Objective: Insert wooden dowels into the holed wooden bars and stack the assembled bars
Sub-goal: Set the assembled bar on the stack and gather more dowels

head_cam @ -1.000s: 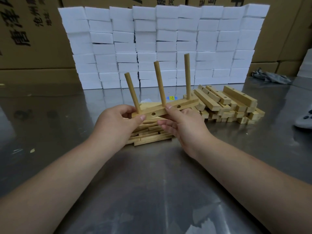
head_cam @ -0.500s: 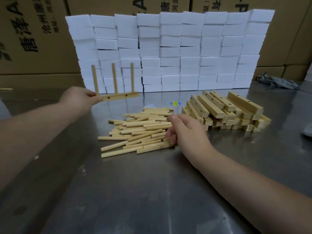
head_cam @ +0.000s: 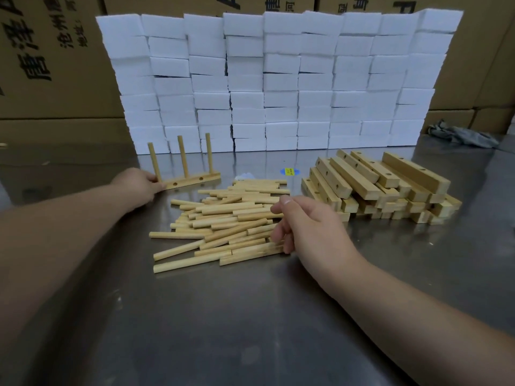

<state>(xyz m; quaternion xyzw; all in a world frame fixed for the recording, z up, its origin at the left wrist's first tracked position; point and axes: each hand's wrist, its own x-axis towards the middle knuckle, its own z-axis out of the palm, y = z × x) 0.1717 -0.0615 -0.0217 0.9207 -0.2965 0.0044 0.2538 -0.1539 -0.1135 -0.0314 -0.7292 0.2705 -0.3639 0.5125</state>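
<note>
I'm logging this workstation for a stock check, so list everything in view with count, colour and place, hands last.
assembled bar: one, light wood, three dowels upright in it, on the table at left rear
loose dowels: a pile, too many to count, light wood, table centre
holed bars: a stacked pile, light wood, right of the dowels
foam blocks: a wall of many, white, along the table's back
cardboard boxes: several, brown, behind the blocks
rag: one, grey, right rear
sticker: one, blue and yellow, on the table behind the dowels
table: one, grey metal
left hand: holds the assembled bar's left end
right hand: fingertips on the dowel pile's right edge
</note>
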